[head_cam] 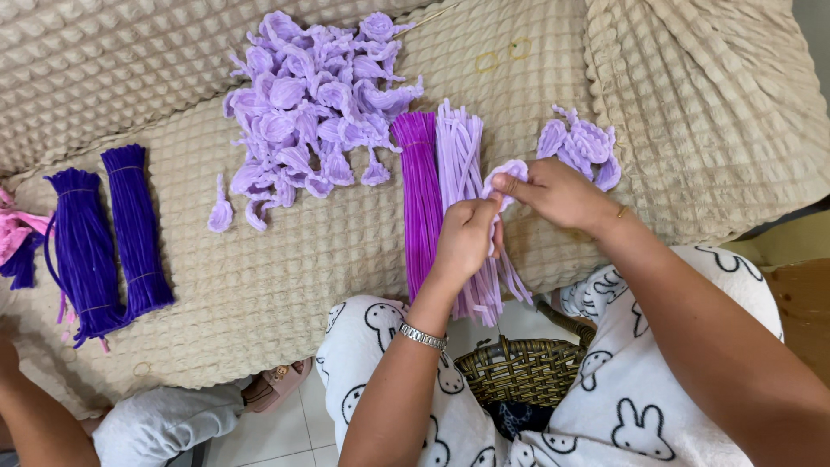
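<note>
My left hand and my right hand meet over a sofa cushion, both pinching one lilac pipe-cleaner piece bent into a petal loop. Under my hands lie a bundle of lilac pipe cleaners and, on its left, a bundle of magenta-purple ones. A large heap of finished lilac petals sits farther back. A smaller heap of petals lies just beyond my right hand.
Two dark purple pipe-cleaner bundles lie at the left, beside pink pieces. A woven basket stands between my knees. Another person's arm and knee show at the lower left. Two small rubber bands rest on the cushion.
</note>
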